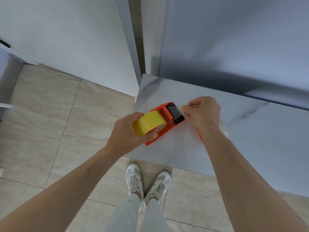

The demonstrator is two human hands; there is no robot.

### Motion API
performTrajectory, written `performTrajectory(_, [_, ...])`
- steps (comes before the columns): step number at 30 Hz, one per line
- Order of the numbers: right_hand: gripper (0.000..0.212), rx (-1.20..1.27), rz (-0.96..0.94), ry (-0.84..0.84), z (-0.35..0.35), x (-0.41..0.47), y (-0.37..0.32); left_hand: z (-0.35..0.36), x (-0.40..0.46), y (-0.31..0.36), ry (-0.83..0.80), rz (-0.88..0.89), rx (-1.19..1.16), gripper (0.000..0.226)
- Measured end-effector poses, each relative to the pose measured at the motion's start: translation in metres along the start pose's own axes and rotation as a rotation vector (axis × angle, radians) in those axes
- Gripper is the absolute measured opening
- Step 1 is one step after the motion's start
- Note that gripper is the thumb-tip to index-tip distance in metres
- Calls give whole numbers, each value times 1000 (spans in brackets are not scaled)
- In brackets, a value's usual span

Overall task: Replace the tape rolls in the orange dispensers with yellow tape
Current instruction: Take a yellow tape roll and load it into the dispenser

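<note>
An orange tape dispenser lies at the near left corner of a grey marble table. A yellow tape roll sits in it. My left hand grips the roll and the dispenser's rear from the left. My right hand is at the black cutter end, its fingertips pinched together just right of the blade; I cannot tell whether a tape end is between them. A sliver of a second orange thing shows beside my right wrist, mostly hidden.
The table's left edge and front edge are close to the dispenser, which overhangs the corner slightly. Beige floor tiles lie below. White cabinet panels stand at the back, a grey wall panel behind the table. My shoes are under the table's front edge.
</note>
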State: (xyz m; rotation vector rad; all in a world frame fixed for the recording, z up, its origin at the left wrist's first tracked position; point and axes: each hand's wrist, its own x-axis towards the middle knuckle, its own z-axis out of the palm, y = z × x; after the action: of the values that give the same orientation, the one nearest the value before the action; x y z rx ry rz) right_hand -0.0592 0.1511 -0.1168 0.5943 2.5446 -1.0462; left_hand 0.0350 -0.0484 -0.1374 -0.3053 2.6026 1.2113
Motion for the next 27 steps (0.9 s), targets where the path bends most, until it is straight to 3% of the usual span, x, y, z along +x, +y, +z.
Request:
performTrajectory(5, [9, 4, 8, 55, -6, 5, 3, -5, 0, 1, -71, -61, -82, 57])
performTrajectory(9, [16, 21, -8, 90, -16, 14, 4, -9, -8, -1, -31, -130, -143, 52])
performTrajectory(16, [26, 34, -7, 97, -24, 14, 5, -14, -17, 1, 9, -201, -405, 57])
performTrajectory(20, [8, 101, 52, 132, -33, 16, 5, -17, -20, 0, 34, -231, -605, 52])
performTrajectory(24, [20, 133, 93, 149, -31, 16, 5, -18, -20, 5, 61, -242, -790, 51])
performTrajectory(27, [26, 139, 100, 112, -26, 12, 7, -21, -19, 15, 104, -219, -915, 64])
